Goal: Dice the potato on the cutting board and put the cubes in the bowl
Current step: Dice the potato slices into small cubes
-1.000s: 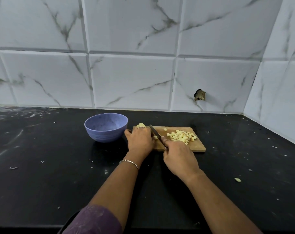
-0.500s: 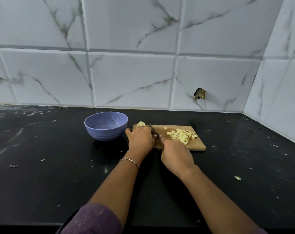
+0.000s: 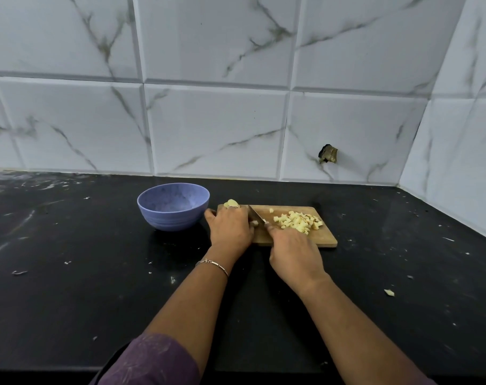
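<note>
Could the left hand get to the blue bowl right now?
Probably yes: the bowl sits just left of the left hand, with only bare counter between them, though that hand is busy holding the potato.

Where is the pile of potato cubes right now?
In the head view, the potato cubes lie on the right half of the cutting board, just beyond the right hand.
</note>
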The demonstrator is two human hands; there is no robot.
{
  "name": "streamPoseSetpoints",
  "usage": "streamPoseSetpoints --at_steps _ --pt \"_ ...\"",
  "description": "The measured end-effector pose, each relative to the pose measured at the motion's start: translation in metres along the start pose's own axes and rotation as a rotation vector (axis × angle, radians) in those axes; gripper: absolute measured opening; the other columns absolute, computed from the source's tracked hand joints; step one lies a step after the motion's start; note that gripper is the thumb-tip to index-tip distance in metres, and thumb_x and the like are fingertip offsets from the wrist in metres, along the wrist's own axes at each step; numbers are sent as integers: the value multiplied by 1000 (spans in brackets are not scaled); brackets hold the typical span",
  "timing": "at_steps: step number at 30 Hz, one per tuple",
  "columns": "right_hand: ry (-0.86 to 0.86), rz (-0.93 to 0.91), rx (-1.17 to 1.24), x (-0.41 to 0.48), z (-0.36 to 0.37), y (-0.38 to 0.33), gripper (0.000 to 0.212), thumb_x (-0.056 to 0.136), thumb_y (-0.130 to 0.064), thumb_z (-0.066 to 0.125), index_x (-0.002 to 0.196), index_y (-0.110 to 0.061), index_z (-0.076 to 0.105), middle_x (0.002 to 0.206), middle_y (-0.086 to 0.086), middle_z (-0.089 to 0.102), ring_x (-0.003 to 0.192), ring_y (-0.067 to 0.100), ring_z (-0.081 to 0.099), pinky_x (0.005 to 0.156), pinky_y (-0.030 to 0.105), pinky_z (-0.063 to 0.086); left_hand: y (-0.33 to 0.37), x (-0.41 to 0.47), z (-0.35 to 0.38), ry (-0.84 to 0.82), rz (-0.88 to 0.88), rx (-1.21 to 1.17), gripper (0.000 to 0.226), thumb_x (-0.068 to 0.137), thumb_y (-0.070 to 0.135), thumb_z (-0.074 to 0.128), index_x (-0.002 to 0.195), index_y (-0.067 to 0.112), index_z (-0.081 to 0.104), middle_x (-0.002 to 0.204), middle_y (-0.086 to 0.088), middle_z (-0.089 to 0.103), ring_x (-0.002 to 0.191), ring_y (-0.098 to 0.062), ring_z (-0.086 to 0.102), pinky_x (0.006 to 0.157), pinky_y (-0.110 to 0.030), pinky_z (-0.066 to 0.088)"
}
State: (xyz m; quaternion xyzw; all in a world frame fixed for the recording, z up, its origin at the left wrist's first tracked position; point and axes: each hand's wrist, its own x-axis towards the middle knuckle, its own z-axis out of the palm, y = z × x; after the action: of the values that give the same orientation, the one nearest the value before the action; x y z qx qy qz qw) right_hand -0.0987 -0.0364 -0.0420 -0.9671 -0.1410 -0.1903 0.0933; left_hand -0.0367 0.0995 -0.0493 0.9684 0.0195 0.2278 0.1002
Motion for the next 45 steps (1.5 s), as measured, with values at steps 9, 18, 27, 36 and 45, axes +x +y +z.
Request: streamPoseSetpoints --at_steps 9,18,27,36,45 --pt "6 144 15 4 -2 13 58 100 -11 49 154 -26 35 104 0 64 93 17 62 71 27 47 0 1 2 14 7 -43 23 92 42 57 104 28 69 103 3 64 110 -21 54 97 -47 27" --pt "83 115 271 1 1 2 50 104 -23 44 153 -27 36 99 -2 64 82 10 56 66 23 43 -4 2 -4 18 -23 -82 18 92 36 59 106 32 70 104 6 68 109 -18 58 100 -45 27" --pt "39 76 264 0 7 0 51 102 -21 48 152 -26 38 109 -1 68 91 12 64 80 32 58 -3 2 -6 11 -25 -9 18 94 30 55 105 29 70 106 4 66 109 -19 57 93 -43 35" --pt "20 72 233 -1 7 -2 52 102 -21 49 153 -28 36 99 -4 66 84 9 62 73 28 57 -1 2 -5 -1 -18 23 19 95 36 56 104 24 68 108 -1 66 111 -21 56 95 -44 36" --pt "-24 -21 40 -2 3 -10 62 98 -11 53 155 -19 31 104 2 65 95 17 63 80 30 56 -2 3 -1 6 -8 6 19 94 34 53 102 25 68 106 1 63 108 -21 56 89 -42 35"
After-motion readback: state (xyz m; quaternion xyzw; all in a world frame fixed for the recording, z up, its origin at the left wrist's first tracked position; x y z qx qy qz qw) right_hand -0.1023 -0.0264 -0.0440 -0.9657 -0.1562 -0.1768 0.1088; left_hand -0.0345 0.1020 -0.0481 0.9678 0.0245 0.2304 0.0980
